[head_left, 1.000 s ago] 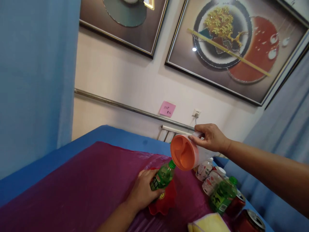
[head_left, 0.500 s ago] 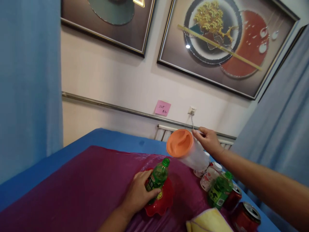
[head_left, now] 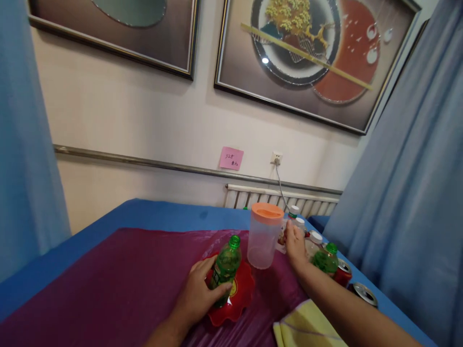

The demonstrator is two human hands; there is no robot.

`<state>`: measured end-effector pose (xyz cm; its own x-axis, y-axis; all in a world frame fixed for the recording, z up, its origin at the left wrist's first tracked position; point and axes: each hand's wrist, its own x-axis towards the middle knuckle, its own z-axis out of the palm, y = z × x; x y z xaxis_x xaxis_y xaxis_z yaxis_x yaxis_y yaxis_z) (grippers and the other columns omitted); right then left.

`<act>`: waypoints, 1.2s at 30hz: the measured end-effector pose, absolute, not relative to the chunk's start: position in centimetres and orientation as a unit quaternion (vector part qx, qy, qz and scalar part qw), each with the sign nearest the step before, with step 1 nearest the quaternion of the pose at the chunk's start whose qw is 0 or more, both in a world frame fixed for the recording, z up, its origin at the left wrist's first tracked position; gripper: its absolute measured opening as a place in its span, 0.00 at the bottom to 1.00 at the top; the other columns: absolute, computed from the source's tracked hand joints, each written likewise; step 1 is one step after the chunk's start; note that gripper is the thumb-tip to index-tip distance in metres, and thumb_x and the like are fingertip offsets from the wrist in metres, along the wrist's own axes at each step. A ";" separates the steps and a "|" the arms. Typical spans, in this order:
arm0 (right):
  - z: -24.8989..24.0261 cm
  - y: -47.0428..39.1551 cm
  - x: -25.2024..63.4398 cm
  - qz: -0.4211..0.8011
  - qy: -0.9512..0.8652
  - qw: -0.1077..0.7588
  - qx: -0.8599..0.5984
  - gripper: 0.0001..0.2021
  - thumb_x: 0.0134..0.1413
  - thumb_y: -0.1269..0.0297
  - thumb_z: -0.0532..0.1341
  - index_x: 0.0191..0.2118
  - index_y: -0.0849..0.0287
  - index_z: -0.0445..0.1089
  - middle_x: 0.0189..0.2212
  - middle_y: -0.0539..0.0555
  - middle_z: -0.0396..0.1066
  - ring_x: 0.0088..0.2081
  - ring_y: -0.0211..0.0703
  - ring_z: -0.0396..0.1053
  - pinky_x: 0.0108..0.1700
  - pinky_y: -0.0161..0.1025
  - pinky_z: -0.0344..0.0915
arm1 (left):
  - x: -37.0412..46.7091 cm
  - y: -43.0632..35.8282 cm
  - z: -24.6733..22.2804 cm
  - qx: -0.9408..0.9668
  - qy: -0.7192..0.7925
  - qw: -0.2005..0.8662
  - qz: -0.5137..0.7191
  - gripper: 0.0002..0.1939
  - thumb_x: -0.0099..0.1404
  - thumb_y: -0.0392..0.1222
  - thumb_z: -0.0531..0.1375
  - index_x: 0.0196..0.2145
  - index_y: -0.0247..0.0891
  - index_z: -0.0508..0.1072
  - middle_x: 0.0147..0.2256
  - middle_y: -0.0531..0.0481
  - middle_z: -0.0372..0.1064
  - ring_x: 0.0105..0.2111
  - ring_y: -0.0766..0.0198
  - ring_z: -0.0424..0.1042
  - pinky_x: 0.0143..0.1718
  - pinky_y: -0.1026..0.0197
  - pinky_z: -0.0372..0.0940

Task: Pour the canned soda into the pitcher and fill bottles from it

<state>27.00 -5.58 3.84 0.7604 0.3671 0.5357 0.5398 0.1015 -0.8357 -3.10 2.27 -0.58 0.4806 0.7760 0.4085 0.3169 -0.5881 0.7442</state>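
Note:
My left hand (head_left: 202,286) is wrapped round a green plastic bottle (head_left: 228,262), which stands nearly upright over a red scalloped plate (head_left: 244,299). Just right of the plate is a translucent pitcher (head_left: 262,246) with an orange lid (head_left: 267,212). It is upright and appears to rest on the purple sheet. My right hand (head_left: 295,245) is closed at the pitcher's right side, where its fingers hide the handle. Inside the pitcher no liquid can be made out.
Bottles with white caps (head_left: 316,237), another green bottle (head_left: 327,260) and red cans (head_left: 343,272) line the right edge. A yellow cloth (head_left: 307,325) lies at the front. Purple sheeting (head_left: 119,289) covers the blue table (head_left: 162,212). A radiator (head_left: 311,205) runs behind.
The pitcher has gone from tilted toward the bottle to upright, and my right hand has lowered with it. My left hand keeps its hold on the bottle. The view has shifted slightly.

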 end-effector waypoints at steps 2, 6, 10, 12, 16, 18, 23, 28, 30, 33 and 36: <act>2.6 -5.7 26.6 -0.065 -0.328 0.661 -0.672 0.28 0.58 0.31 0.49 0.23 0.51 0.56 0.20 0.45 0.58 0.26 0.42 0.58 0.31 0.40 0.59 | -3.0 2.2 -0.3 0.799 0.337 0.318 0.384 0.33 0.49 0.48 0.71 0.54 0.41 0.77 0.52 0.41 0.78 0.53 0.43 0.74 0.58 0.41 0.66; 0.9 -6.2 25.8 -0.049 -0.314 0.667 -0.674 0.26 0.58 0.33 0.50 0.26 0.51 0.59 0.23 0.47 0.62 0.29 0.45 0.61 0.36 0.43 0.61 | -2.9 2.0 0.4 0.781 0.318 0.371 0.389 0.31 0.50 0.48 0.69 0.53 0.40 0.77 0.51 0.43 0.79 0.52 0.46 0.76 0.57 0.45 0.69; 0.0 -6.7 25.2 -0.033 -0.309 0.675 -0.669 0.23 0.60 0.37 0.49 0.34 0.53 0.64 0.30 0.53 0.70 0.38 0.50 0.68 0.44 0.46 0.64 | -2.8 1.9 1.1 0.754 0.334 0.412 0.387 0.30 0.51 0.49 0.68 0.51 0.38 0.77 0.48 0.44 0.81 0.48 0.49 0.79 0.53 0.49 0.72; -0.3 -7.1 24.8 -0.028 -0.310 0.682 -0.662 0.22 0.61 0.40 0.50 0.40 0.54 0.66 0.37 0.57 0.73 0.43 0.52 0.70 0.50 0.48 0.64 | -2.8 2.0 1.2 0.747 0.347 0.412 0.390 0.31 0.50 0.50 0.68 0.51 0.37 0.76 0.47 0.42 0.81 0.47 0.48 0.79 0.53 0.48 0.72; -0.5 -8.9 23.4 -0.065 -0.326 0.690 -0.643 0.24 0.62 0.47 0.55 0.56 0.58 0.62 0.55 0.64 0.68 0.56 0.53 0.67 0.60 0.54 0.61 | -2.9 2.6 0.5 0.744 0.364 0.389 0.403 0.35 0.49 0.53 0.69 0.53 0.36 0.74 0.49 0.39 0.80 0.49 0.45 0.79 0.55 0.45 0.72; -0.3 -10.2 21.8 -0.084 -0.363 0.668 -0.644 0.25 0.62 0.52 0.56 0.60 0.59 0.59 0.60 0.66 0.64 0.60 0.55 0.64 0.63 0.57 0.59 | -2.9 3.1 -0.3 0.753 0.364 0.366 0.408 0.37 0.49 0.55 0.69 0.56 0.37 0.73 0.50 0.40 0.80 0.50 0.45 0.79 0.55 0.44 0.72; 1.2 -11.6 16.3 -0.074 -0.492 0.591 -0.635 0.28 0.57 0.63 0.62 0.64 0.53 0.61 0.66 0.63 0.58 0.69 0.57 0.55 0.68 0.60 0.54 | -2.7 4.2 -2.1 0.787 0.341 0.318 0.405 0.37 0.48 0.59 0.70 0.54 0.42 0.74 0.50 0.44 0.80 0.49 0.45 0.80 0.55 0.46 0.72; 2.5 -11.4 13.4 -0.025 -0.534 0.563 -0.630 0.29 0.54 0.67 0.63 0.62 0.53 0.62 0.65 0.62 0.60 0.68 0.56 0.57 0.68 0.58 0.56 | -2.5 4.1 -1.7 0.797 0.330 0.308 0.402 0.38 0.47 0.63 0.70 0.52 0.42 0.76 0.48 0.44 0.81 0.47 0.45 0.80 0.51 0.49 0.75; 2.1 -12.6 13.8 0.005 -0.552 0.525 -0.647 0.28 0.52 0.67 0.65 0.60 0.53 0.65 0.63 0.61 0.64 0.66 0.55 0.60 0.67 0.56 0.58 | -2.5 3.8 -1.0 0.798 0.332 0.300 0.404 0.38 0.46 0.64 0.70 0.51 0.42 0.76 0.47 0.44 0.82 0.45 0.45 0.81 0.49 0.50 0.76; 0.3 -16.5 15.7 0.051 -0.568 0.408 -0.713 0.31 0.44 0.67 0.69 0.58 0.56 0.69 0.62 0.63 0.66 0.64 0.60 0.63 0.65 0.57 0.60 | -2.4 3.4 -0.5 0.797 0.343 0.291 0.403 0.36 0.46 0.64 0.70 0.49 0.42 0.77 0.44 0.45 0.82 0.43 0.46 0.82 0.46 0.52 0.77; -2.2 -21.0 18.0 0.085 -0.501 0.267 -0.819 0.36 0.36 0.65 0.74 0.57 0.62 0.72 0.63 0.69 0.65 0.63 0.69 0.63 0.63 0.61 0.60 | -2.2 3.3 -0.7 0.798 0.348 0.287 0.400 0.35 0.45 0.64 0.69 0.48 0.42 0.77 0.43 0.45 0.82 0.43 0.46 0.82 0.46 0.52 0.77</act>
<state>18.03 -20.97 -2.17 0.4847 0.8652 0.1285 0.7749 -0.3566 -0.5219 -2.18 3.31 -0.69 0.4376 0.7848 0.4389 0.3253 -0.5932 0.7364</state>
